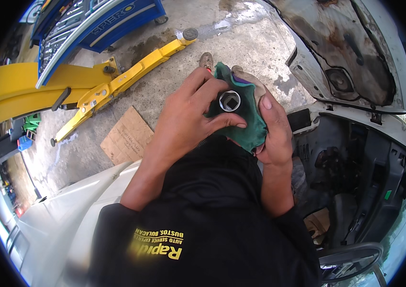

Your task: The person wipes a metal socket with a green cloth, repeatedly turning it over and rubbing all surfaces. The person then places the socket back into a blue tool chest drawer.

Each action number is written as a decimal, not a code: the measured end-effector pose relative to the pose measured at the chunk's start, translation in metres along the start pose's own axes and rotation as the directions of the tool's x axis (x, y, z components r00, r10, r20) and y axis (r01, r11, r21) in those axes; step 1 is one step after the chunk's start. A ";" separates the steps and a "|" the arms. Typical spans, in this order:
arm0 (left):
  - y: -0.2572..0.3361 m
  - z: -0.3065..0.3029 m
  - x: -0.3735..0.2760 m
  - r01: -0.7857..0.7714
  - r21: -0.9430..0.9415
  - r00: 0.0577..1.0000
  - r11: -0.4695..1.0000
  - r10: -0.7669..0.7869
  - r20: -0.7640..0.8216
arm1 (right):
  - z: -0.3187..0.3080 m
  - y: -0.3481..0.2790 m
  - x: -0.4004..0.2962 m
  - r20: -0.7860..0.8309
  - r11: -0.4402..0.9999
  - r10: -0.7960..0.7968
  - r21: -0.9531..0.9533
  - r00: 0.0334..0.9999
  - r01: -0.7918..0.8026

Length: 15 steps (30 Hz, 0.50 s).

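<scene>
A chrome hex socket (229,101) sits between the curled fingers and thumb of my left hand (190,107). Its open end faces up at me, and the square drive hole shows at the bottom of the bore. Behind and under the socket spreads a green cloth (251,125) with a purple patch near its top edge. My right hand (276,129) grips this cloth from the right side, thumb uppermost. Part of the socket's outer wall is hidden by my left fingers and the cloth folds.
To the left, a yellow vehicle-lift arm (116,86) crosses the concrete floor near a blue tool cabinet (127,21) with an open drawer of wrenches. A cardboard sheet (127,138) lies below. On my right are an open white vehicle door (303,71) and a steering wheel (353,251).
</scene>
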<state>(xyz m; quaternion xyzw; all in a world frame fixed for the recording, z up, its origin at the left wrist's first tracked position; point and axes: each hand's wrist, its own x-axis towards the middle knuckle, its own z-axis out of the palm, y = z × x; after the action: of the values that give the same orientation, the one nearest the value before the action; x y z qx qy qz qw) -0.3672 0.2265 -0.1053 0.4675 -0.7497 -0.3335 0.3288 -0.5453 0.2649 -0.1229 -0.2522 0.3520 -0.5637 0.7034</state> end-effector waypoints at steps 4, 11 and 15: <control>-0.004 0.004 0.001 -0.044 -0.117 0.998 0.992 0.038 -0.048 | 0.002 0.000 -0.001 -0.060 0.998 0.020 0.065 0.998 -0.016; -0.006 0.000 0.001 0.244 -0.701 0.968 0.670 -0.214 0.132 | 0.008 -0.018 -0.005 -0.119 0.991 -0.020 0.130 0.993 0.035; -0.002 -0.003 0.000 0.286 -0.731 0.956 0.619 -0.241 0.170 | 0.008 -0.020 -0.010 -0.079 0.999 -0.024 0.026 0.997 0.026</control>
<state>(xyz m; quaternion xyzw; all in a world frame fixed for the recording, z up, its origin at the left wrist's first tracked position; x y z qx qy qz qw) -0.3641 0.2249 -0.1053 0.3861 -0.4777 -0.6691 0.4185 -0.5525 0.2692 -0.1006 -0.2244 0.3687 -0.5867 0.6852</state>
